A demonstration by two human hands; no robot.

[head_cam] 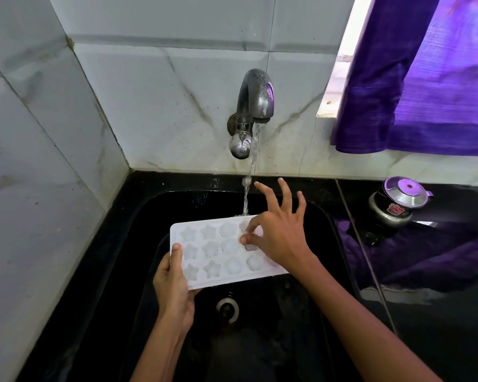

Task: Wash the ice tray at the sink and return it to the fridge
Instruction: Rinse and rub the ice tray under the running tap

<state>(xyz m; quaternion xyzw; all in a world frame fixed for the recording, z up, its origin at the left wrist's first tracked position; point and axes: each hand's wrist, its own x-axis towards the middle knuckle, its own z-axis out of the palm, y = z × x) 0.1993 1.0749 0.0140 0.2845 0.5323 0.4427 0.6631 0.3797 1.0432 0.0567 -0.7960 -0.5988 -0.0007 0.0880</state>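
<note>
- Head view looks down into a black sink (323,244) set in a glossy black table (439,312), with grey marble-look wall tiles (149,78) behind and to the left
- White ice tray (218,257) is held above the basin, cavities facing up; its long axis runs left to right, with the right end a little nearer the person, and the far long edge sits under the stream
- Star-shaped cavities fill the left part of the tray and round ones the right
- Left hand (174,288) grips the tray's left short end, thumb on top of the rim and fingers curled beneath
- Right hand (276,230) lies over the right part of the tray with fingers spread wide; thumb and forefinger tips touch the cavities there, and it grips nothing
- Metal tap (253,106) juts from the back wall and runs; the water (247,194) falls onto the tray's far edge beside the right hand
- Round drain (227,310) shows in the basin floor below the tray
- Small metal pot with a lid (396,205) stands on the table to the right of the sink
- Purple curtain (425,78) hangs at the upper right, bright window edge beside it
</note>
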